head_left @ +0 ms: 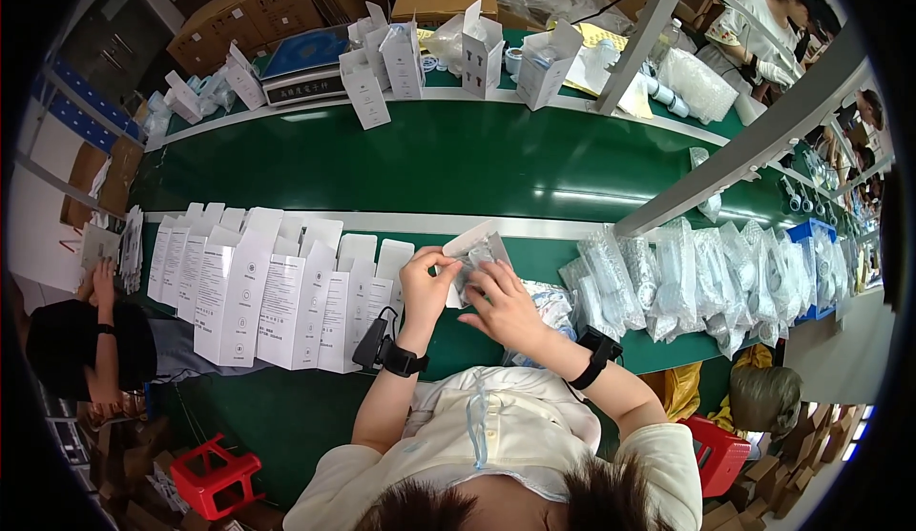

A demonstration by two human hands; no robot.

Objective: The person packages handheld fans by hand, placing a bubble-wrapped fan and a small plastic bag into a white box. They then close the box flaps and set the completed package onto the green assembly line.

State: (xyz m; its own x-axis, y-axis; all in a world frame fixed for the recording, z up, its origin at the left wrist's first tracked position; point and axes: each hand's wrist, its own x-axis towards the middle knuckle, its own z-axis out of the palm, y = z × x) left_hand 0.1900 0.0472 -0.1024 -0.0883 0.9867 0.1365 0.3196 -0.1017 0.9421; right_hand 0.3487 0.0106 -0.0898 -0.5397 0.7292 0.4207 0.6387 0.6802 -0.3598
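Observation:
My left hand [425,288] is closed around the side of a small white carton [469,237] with its flap up, held above the near bench in front of my chest. At the carton's mouth is a clear plastic-wrapped item [466,283], partly hidden by my fingers. My right hand [506,307] rests its fingertips against that wrapped item, fingers apart and thumb stretched away. Just beside my right hand lie clear plastic packets [549,304]. To the left of my hands stand rows of upright white cartons [286,292], several with flaps up.
Bubble-wrapped items [687,278] line the bench to the right, by a blue bin [817,264]. A green belt [458,159] runs behind; open white cartons [482,54] stand on the far ledge. A grey metal post [735,164] slants at right. Another person's hand [103,283] is at far left.

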